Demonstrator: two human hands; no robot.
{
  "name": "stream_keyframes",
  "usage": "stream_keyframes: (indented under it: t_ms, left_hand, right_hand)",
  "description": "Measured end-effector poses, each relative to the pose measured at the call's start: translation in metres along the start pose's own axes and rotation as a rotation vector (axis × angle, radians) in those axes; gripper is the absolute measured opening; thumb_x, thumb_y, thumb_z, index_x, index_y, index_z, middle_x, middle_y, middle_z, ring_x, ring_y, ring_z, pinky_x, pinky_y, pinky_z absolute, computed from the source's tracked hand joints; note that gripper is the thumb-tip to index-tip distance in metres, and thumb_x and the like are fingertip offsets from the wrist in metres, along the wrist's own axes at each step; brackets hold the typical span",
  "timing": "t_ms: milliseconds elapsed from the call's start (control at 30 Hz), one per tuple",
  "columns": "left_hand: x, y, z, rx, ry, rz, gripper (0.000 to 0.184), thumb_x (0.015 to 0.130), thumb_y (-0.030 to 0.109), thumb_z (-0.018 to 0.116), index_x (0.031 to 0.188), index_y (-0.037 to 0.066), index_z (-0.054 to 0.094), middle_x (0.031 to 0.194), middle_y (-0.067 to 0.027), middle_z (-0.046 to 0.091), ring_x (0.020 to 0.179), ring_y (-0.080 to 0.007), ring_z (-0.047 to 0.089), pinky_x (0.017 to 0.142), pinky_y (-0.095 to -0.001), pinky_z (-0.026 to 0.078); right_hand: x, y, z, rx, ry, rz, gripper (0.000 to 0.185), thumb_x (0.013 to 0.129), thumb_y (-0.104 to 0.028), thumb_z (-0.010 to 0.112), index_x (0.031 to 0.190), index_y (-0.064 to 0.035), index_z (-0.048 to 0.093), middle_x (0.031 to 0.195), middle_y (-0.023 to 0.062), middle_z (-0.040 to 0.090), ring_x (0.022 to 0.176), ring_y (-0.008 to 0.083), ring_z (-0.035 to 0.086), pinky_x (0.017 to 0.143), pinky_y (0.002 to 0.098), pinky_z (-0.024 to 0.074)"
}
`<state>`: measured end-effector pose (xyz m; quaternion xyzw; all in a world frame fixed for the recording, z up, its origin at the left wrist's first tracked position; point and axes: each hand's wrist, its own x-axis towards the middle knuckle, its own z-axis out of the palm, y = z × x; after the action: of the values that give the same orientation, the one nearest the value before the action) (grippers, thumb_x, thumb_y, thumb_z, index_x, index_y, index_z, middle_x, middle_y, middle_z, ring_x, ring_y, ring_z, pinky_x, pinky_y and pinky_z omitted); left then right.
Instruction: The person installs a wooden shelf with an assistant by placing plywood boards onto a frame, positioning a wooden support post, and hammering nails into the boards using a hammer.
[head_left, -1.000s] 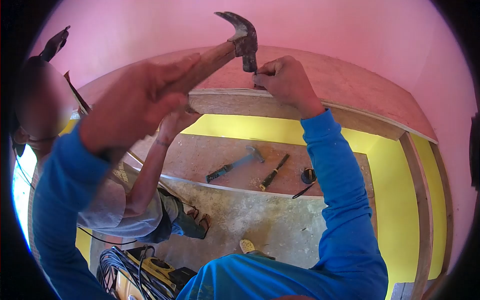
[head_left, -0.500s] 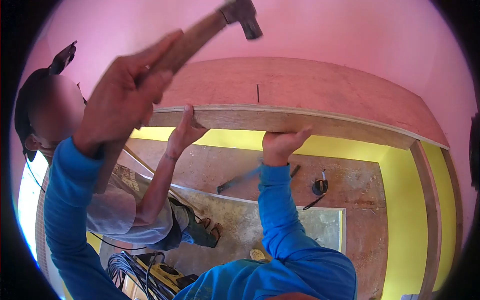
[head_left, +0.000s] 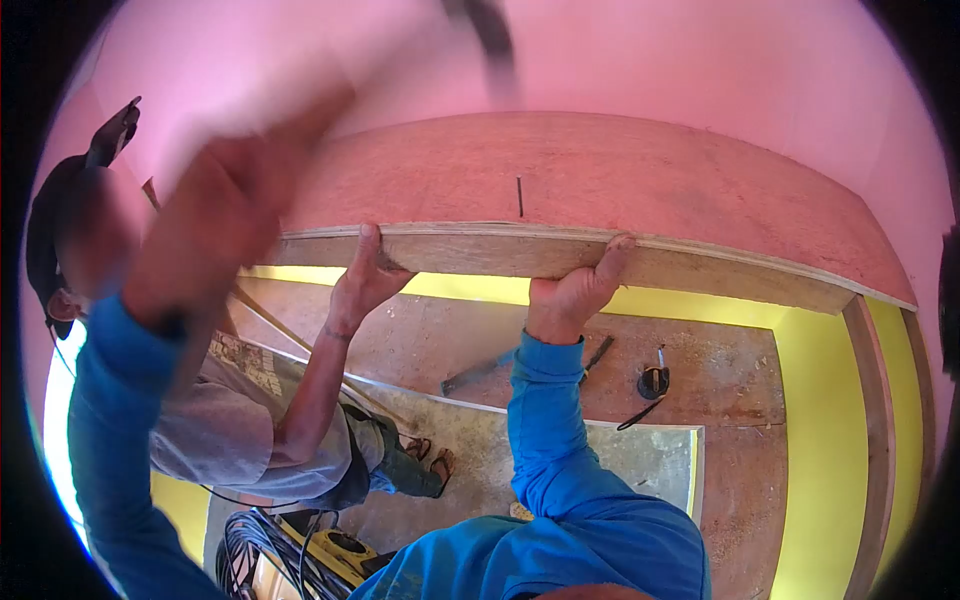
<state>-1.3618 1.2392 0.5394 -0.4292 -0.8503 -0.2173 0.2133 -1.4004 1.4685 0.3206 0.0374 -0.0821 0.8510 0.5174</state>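
My left hand (head_left: 205,215), smeared by motion, is closed round the handle of a hammer (head_left: 487,35). The blurred hammer head is raised above a plywood panel (head_left: 680,180). A nail (head_left: 520,197) stands upright in the panel near its front edge. Below that edge runs a wooden batten (head_left: 470,254). My right hand (head_left: 575,295) grips the batten from below, right of the nail, with its thumb up on the front face; its other fingers are hidden underneath. Left of the nail, a co-worker's hand (head_left: 365,282) also holds the batten.
A co-worker (head_left: 240,410) stands close on my left. On the lower board lie a tape measure (head_left: 653,382) and a dark flat tool (head_left: 475,373). Coiled black cable (head_left: 250,550) sits by a yellow-and-black item (head_left: 340,545) below. A wooden upright (head_left: 872,390) stands at the right.
The hammer and my left hand have become heavily blurred, still raised. My right thumb has moved up against the batten's front edge. The view has shifted slightly; the nail still stands upright.
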Motion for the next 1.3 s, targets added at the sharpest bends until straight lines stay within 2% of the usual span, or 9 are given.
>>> stream_keyframes:
  t_ms: [100, 267, 400, 567, 700, 800, 967, 1167, 1300]
  left_hand:
    - [-0.004, 0.006, 0.0, 0.017, -0.343, 0.07, 0.044, 0.083, 0.006, 0.051, 0.127, 0.001, 0.05, 0.077, -0.0067, 0.061, 0.054, -0.0071, 0.045, 0.051, -0.0236, 0.039]
    - [-0.009, -0.028, -0.071, -0.058, 0.133, 0.094, 0.024, 0.092, 0.017, 0.052, 0.112, 0.005, 0.049, 0.108, -0.0106, 0.058, 0.069, -0.0075, 0.052, 0.052, -0.0226, 0.041]
    - [-0.011, -0.077, -0.083, -0.3, 0.161, 0.05, 0.05, 0.095, 0.028, 0.046, 0.138, 0.004, 0.036, 0.128, -0.0143, 0.048, 0.105, -0.0145, 0.051, 0.087, -0.0281, 0.045]
    - [-0.012, 0.018, -0.002, -0.167, -0.316, -0.085, 0.049, 0.084, 0.01, 0.058, 0.132, 0.003, 0.046, 0.07, -0.0044, 0.061, 0.058, -0.0076, 0.053, 0.054, -0.0206, 0.045]
    - [0.007, -0.016, -0.087, 0.066, 0.179, 0.252, 0.027, 0.091, 0.029, 0.047, 0.099, 0.004, 0.052, 0.074, -0.0054, 0.058, 0.049, -0.0139, 0.052, 0.04, -0.0247, 0.043]
    - [0.017, 0.065, -0.061, 0.075, 0.509, -0.135, 0.043, 0.093, 0.043, 0.039, 0.091, 0.001, 0.053, 0.071, -0.0085, 0.059, 0.049, -0.0159, 0.053, 0.04, -0.0263, 0.044]
    - [-0.021, 0.019, 0.013, 0.071, -0.356, 0.135, 0.034, 0.084, 0.014, 0.059, 0.115, 0.002, 0.053, 0.089, -0.0092, 0.063, 0.073, -0.013, 0.06, 0.063, -0.0297, 0.05]
    - [0.017, -0.006, -0.116, -0.284, 0.139, 0.206, 0.051, 0.097, 0.046, 0.031, 0.09, 0.0, 0.053, 0.062, -0.0071, 0.055, 0.042, -0.0156, 0.049, 0.034, -0.0256, 0.041]
    - [-0.018, -0.037, -0.059, -0.159, 0.2, 0.048, 0.029, 0.096, 0.025, 0.04, 0.108, 0.003, 0.055, 0.09, -0.0104, 0.061, 0.075, -0.0173, 0.059, 0.064, -0.0273, 0.049]
  right_hand:
    - [-0.007, 0.0, -0.006, -0.03, 0.013, -0.001, 0.039, 0.083, -0.043, 0.063, 0.11, -0.0158, 0.052, 0.105, 0.0008, 0.053, 0.103, 0.0177, 0.052, 0.088, 0.0385, 0.0473]
    - [0.0, 0.005, -0.005, -0.018, 0.03, -0.031, 0.04, 0.083, -0.044, 0.063, 0.11, -0.0157, 0.052, 0.104, 0.0002, 0.053, 0.103, 0.0171, 0.052, 0.087, 0.0378, 0.0483]
    - [-0.003, 0.003, -0.005, 0.01, -0.024, -0.005, 0.04, 0.084, -0.044, 0.062, 0.11, -0.0153, 0.052, 0.105, 0.0007, 0.053, 0.104, 0.0173, 0.052, 0.088, 0.038, 0.0479]
    - [-0.003, 0.0, -0.002, 0.003, -0.071, -0.006, 0.041, 0.084, -0.045, 0.061, 0.11, -0.0146, 0.051, 0.106, 0.0014, 0.053, 0.105, 0.0166, 0.051, 0.09, 0.0376, 0.0465]
    - [-0.004, 0.003, -0.004, -0.012, -0.027, -0.017, 0.045, 0.084, -0.044, 0.061, 0.114, -0.0122, 0.05, 0.109, 0.003, 0.052, 0.106, 0.0172, 0.05, 0.09, 0.0365, 0.0452]
    - [-0.003, 0.003, -0.004, -0.039, -0.003, -0.066, 0.046, 0.084, -0.042, 0.062, 0.116, -0.0114, 0.049, 0.109, 0.0036, 0.053, 0.104, 0.0178, 0.051, 0.09, 0.0367, 0.0455]
    - [-0.004, 0.002, -0.001, -0.002, -0.05, -0.069, 0.047, 0.084, -0.042, 0.063, 0.116, -0.0115, 0.049, 0.108, 0.0032, 0.053, 0.102, 0.0181, 0.052, 0.089, 0.0377, 0.0461]
    - [0.0, 0.008, -0.009, 0.007, -0.002, -0.058, 0.046, 0.083, -0.044, 0.064, 0.114, -0.0126, 0.051, 0.108, 0.0022, 0.053, 0.102, 0.0184, 0.052, 0.089, 0.0367, 0.0471]
    - [0.001, 0.01, -0.011, -0.025, 0.009, -0.076, 0.046, 0.082, -0.045, 0.064, 0.113, -0.0134, 0.051, 0.106, 0.0013, 0.054, 0.102, 0.0178, 0.052, 0.087, 0.037, 0.0481]
